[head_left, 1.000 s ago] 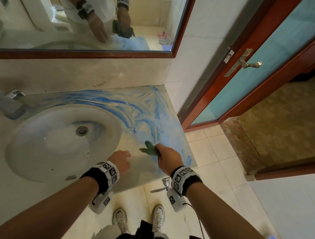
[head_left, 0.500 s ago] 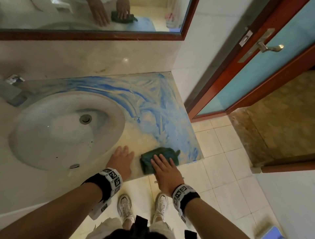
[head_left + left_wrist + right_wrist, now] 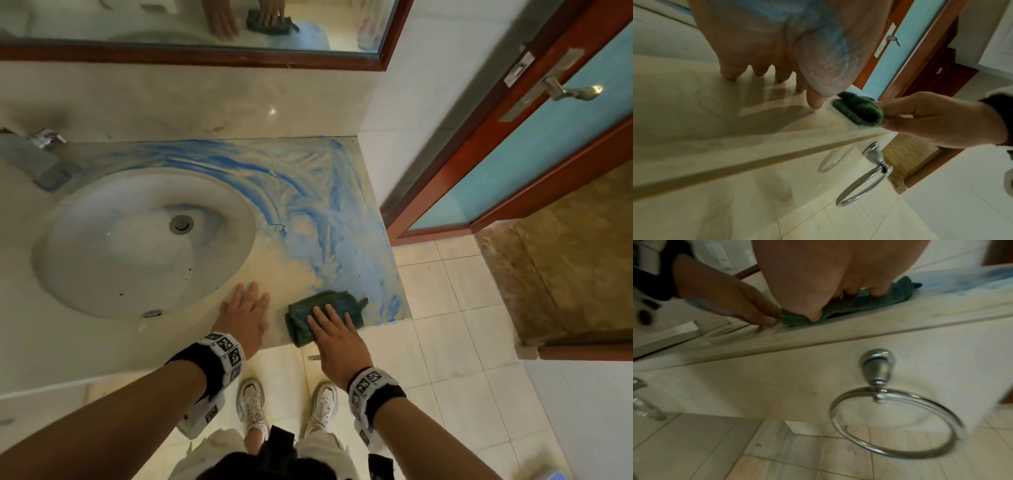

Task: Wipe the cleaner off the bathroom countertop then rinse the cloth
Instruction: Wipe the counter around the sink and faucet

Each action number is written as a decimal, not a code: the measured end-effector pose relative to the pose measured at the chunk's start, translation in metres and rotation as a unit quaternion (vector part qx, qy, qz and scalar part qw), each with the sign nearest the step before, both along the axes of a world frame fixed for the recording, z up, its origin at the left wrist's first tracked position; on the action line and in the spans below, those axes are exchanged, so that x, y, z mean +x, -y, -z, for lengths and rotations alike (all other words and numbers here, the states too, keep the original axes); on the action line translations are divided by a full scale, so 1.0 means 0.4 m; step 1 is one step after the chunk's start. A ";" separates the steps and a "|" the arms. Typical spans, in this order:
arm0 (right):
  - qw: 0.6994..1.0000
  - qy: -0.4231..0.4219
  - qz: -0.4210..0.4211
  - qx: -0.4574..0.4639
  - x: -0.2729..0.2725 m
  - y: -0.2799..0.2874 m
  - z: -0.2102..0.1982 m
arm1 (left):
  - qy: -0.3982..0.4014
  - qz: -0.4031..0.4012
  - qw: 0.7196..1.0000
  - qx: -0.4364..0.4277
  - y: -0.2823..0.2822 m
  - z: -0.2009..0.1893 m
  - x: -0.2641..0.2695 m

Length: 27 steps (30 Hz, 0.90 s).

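A folded dark green cloth lies at the front right edge of the beige countertop. My right hand presses flat on the cloth with straight fingers. Just left of it, my left hand rests flat on the bare counter, fingers spread, and its palm is smeared blue in the left wrist view. Blue cleaner streaks cover the counter from behind the sink to the right edge.
The faucet sits at the back left. A mirror hangs above the backsplash. A chrome towel ring hangs on the counter's front face. A red-framed door stands open at the right, over the tiled floor.
My right hand went from gripping the bunched cloth above the counter to pressing it flat at the front edge. My left hand uncurled and spread flat beside it.
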State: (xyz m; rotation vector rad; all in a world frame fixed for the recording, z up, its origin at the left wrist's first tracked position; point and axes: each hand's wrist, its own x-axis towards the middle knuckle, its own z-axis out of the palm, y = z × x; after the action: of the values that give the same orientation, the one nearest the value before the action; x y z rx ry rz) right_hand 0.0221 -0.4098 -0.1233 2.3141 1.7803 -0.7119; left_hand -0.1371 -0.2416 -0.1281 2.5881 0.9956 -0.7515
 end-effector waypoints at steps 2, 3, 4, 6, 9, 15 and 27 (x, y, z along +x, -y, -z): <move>0.999 -0.001 0.046 -0.003 0.057 0.035 -0.007 | 0.001 -0.047 0.999 -0.019 0.019 -0.016 0.018; 0.998 0.002 0.066 -0.002 0.077 0.047 -0.009 | -0.001 -0.075 0.997 -0.026 0.028 -0.021 0.026; 0.997 0.005 0.078 -0.004 0.086 0.054 -0.011 | -0.004 -0.099 0.995 -0.031 0.038 -0.025 0.033; 0.997 0.004 0.080 -0.014 0.076 0.048 -0.014 | -0.010 -0.137 0.990 -0.036 0.054 -0.026 0.040; 1.000 -0.014 0.025 -0.011 0.033 0.007 -0.013 | -0.022 -0.153 0.988 -0.031 0.060 -0.017 0.041; 0.998 -0.031 -0.056 0.023 0.093 0.025 0.014 | -0.052 -0.197 0.977 -0.056 0.061 -0.018 0.066; 0.992 -0.042 -0.115 0.021 0.121 0.011 0.008 | -0.054 -0.227 0.971 -0.046 0.075 -0.011 0.078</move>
State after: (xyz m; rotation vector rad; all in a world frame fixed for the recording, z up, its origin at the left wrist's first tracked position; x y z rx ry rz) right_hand 0.0704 -0.4144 -0.1266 2.0823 2.0747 -0.7500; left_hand -0.1059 -0.2717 -0.1236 2.1355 1.4781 -0.7938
